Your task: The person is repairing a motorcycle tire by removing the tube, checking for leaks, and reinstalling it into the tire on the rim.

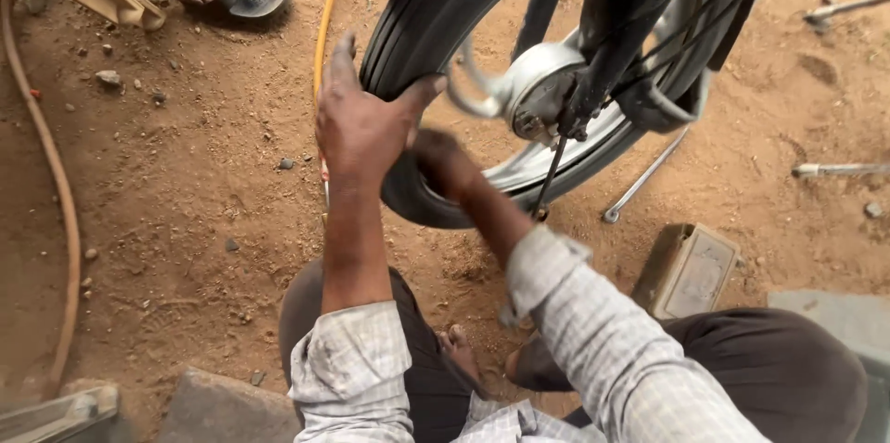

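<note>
hands at a motorcycle front tyre (417,35) on bare dirt; left hand (357,123) lies open and flat on the tread, right hand (440,160) is blurred at the near sidewall, its grasp unreadable; tyre sits just far of both palms; fingers could likely get pinched against the rim (556,160) if the wheel turns.

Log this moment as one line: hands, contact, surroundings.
left hand: flat on black tyre | right hand: on tyre beside rim | ground: orange hose, metal rod
</note>
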